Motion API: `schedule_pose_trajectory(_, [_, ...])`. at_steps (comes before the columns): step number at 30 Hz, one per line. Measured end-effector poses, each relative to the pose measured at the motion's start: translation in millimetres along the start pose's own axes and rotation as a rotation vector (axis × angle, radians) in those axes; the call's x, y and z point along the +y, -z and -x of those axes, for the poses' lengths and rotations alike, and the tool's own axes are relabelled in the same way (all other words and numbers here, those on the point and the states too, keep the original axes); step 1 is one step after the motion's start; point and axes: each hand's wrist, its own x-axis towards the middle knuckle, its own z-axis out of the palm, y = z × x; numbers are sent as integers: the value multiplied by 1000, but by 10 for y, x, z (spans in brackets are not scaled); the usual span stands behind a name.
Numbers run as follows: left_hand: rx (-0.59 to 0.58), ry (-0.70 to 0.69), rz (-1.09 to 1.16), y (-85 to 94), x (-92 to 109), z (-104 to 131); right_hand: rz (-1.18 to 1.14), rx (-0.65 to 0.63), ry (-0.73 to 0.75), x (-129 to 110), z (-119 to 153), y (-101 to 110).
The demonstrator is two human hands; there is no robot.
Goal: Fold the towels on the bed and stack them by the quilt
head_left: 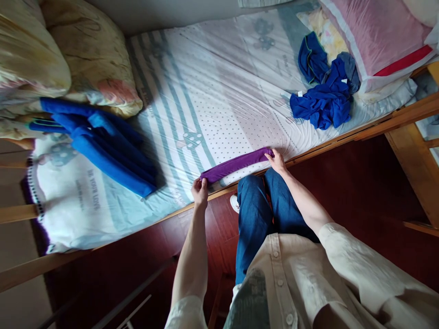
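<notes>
A purple cloth, folded into a long narrow strip, lies along the front edge of the bed. My left hand pinches its left end between thumb and fingers. At the strip's right end, my right hand is closed on the cloth. Several folded blue garments lie overlapping on the bed to the left. Crumpled blue clothes are heaped on the right part of the bed, with white tags showing.
The patterned bed sheet reaches back to the wall. Yellowish bedding is piled at the back left, a pink pillow at the right. A wooden rail runs along the bed's front right edge.
</notes>
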Motion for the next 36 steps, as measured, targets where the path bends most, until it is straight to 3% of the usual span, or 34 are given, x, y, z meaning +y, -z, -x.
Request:
schedule_pose_trajectory(7, [44, -23, -166, 36, 122, -157, 46, 13, -44, 39, -35, -59])
schedule_pose_trajectory(15, [33, 113, -383, 13, 190, -327, 64, -9, -133, 37, -54, -54])
schedule_pose_trajectory(27, [149, 60, -415, -21, 111, -329, 59, -27, -136, 68, -60, -65])
schedule_pose_trajectory(36, [148, 47, -452, -27, 124, -330, 62, 14, -146, 93, -53, -106])
